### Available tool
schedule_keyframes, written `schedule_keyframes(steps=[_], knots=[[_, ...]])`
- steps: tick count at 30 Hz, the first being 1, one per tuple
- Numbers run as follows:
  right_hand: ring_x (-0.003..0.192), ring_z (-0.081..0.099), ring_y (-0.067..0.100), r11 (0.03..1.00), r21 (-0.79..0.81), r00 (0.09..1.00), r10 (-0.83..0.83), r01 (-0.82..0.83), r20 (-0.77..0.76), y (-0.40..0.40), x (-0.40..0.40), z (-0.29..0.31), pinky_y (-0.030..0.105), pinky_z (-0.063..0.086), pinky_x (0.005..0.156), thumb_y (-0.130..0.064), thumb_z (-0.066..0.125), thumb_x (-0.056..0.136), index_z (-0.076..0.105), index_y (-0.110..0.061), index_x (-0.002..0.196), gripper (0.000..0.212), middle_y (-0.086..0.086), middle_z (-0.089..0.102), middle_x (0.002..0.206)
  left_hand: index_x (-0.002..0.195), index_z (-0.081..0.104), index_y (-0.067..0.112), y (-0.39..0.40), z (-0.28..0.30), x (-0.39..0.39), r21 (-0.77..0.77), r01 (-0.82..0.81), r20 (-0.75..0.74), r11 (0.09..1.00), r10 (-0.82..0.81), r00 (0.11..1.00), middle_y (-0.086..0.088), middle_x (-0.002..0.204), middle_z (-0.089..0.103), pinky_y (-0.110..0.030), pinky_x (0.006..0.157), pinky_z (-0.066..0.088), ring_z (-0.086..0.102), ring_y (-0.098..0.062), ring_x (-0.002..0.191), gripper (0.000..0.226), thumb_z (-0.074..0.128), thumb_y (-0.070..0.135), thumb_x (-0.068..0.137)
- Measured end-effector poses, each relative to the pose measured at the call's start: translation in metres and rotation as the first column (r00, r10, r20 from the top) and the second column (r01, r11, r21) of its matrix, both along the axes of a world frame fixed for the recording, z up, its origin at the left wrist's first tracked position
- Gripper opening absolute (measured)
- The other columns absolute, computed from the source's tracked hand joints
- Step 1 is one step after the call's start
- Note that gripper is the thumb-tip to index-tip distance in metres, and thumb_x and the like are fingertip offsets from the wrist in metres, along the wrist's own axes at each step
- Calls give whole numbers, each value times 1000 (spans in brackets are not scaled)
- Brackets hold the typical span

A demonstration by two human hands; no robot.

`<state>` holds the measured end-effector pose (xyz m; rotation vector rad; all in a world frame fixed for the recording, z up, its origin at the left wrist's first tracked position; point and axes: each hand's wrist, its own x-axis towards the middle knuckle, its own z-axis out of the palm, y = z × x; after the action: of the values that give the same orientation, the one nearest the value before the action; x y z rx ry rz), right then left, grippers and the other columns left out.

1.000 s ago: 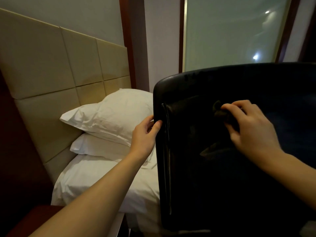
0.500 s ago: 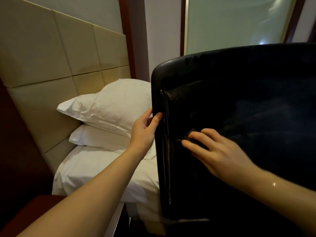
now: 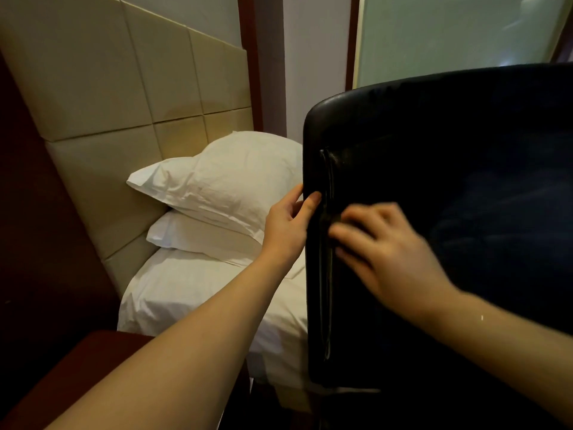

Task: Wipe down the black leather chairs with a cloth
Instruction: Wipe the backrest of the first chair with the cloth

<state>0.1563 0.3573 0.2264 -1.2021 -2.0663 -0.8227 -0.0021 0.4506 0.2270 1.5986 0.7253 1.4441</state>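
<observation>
The back of a black leather chair fills the right half of the head view, upright and close to me. My left hand grips its left edge, thumb on the near face and fingers round behind. My right hand is blurred and lies on the chair back beside the vertical seam, its fingers curled over a small dark cloth. The hand hides most of the cloth, which is hard to tell from the leather.
A bed with white sheets and two stacked white pillows lies left of the chair, against a beige padded headboard. A dark wooden surface sits at the lower left. A frosted glass panel stands behind the chair.
My right hand, holding the cloth, has swept leftward across the chair back from its middle to the seam near the left edge. My left hand has kept its grip on the edge.
</observation>
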Motion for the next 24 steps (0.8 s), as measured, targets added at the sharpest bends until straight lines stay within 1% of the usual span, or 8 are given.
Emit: schedule_keyframes(steps=[3, 6, 9, 12, 16, 20, 22, 24], knots=[[105, 53, 32, 994, -109, 981, 33, -12, 193, -13, 4, -24, 40, 54, 83, -27, 70, 87, 65, -18, 121, 36, 9, 59, 124, 118, 66, 32, 0, 1, -2, -2, 9, -15, 1000, -9, 1000, -17, 99, 75, -37, 86, 57, 73, -27, 94, 20, 55, 23, 104], [98, 54, 30, 996, -89, 939, 61, -33, 339, -4, 8, 3, 40, 53, 79, -27, 72, 81, 62, -16, 120, 42, 10, 58, 118, 120, 66, 31, -2, 1, -2, 2, 7, -28, 1000, -7, 1000, -15, 100, 76, -41, 89, 57, 73, -24, 94, 21, 55, 24, 103], [101, 53, 34, 997, 47, 986, -65, 58, 155, 10, -3, 47, 42, 51, 80, -24, 68, 86, 58, -11, 126, 44, 13, 57, 120, 125, 63, 30, -3, 4, -4, -13, 38, -17, 999, -38, 999, -8, 102, 76, -39, 93, 57, 72, -16, 96, 25, 54, 20, 104], [115, 48, 34, 984, 40, 985, -171, 171, -8, 22, -14, 68, 40, 52, 80, -25, 62, 91, 56, -13, 131, 43, 11, 53, 130, 126, 60, 35, -1, 5, -11, -15, 82, -71, 997, -82, 994, -3, 103, 76, -33, 96, 56, 72, -14, 101, 27, 53, 22, 104], [102, 48, 35, 999, 16, 985, -34, 32, 170, 15, -11, 43, 47, 50, 81, -24, 52, 93, 62, -13, 122, 33, 7, 58, 128, 128, 59, 35, 2, 6, -17, -14, 133, -72, 991, -134, 988, -3, 99, 75, -40, 100, 54, 72, -16, 102, 29, 52, 20, 105], [102, 50, 35, 994, -108, 907, 63, -20, 416, 5, -1, 14, 47, 51, 76, -21, 60, 88, 62, -12, 122, 36, 10, 57, 132, 130, 62, 32, 6, 2, -16, -6, 117, -69, 993, -117, 991, -7, 99, 77, -49, 101, 52, 72, -22, 101, 28, 54, 24, 104], [101, 52, 37, 994, -107, 902, 73, -29, 425, 8, 3, 31, 49, 53, 74, -21, 60, 89, 62, -12, 121, 34, 16, 53, 132, 130, 62, 31, 6, 1, -14, -17, 113, -43, 993, -114, 993, -8, 101, 77, -49, 101, 52, 72, -21, 101, 28, 54, 23, 104], [99, 51, 36, 999, -44, 955, 8, 5, 297, 14, 1, 62, 48, 54, 70, -24, 56, 92, 61, -12, 121, 32, 19, 49, 125, 133, 61, 27, 5, 1, -13, -35, 106, -33, 994, -107, 994, -5, 102, 77, -46, 103, 52, 73, -17, 101, 31, 55, 22, 103]])
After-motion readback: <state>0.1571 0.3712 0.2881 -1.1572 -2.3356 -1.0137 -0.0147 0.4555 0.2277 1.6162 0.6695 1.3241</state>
